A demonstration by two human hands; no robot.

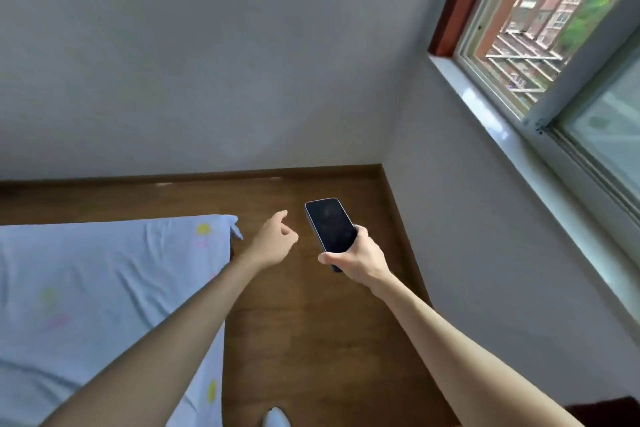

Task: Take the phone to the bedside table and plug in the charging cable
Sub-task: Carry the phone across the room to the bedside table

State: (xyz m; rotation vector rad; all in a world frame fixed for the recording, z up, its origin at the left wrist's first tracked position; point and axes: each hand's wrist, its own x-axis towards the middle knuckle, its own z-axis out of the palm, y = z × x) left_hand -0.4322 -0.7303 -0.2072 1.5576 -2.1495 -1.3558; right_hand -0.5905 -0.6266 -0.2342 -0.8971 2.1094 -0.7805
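Note:
A phone point(329, 224) with a dark, unlit screen faces up in my right hand point(360, 260), which grips its lower end over the wooden floor. My left hand point(275, 241) is stretched out just left of the phone, apart from it, holding nothing, fingers loosely curled. Neither a bedside table nor a charging cable is in sight.
A bed with a pale blue patterned sheet point(104, 288) fills the lower left; its corner lies beside my left hand. Brown wooden floor point(304, 340) runs between bed and right wall. A window point(554, 45) with a sill is at the upper right. A light shoe tip point(275, 418) shows at the bottom.

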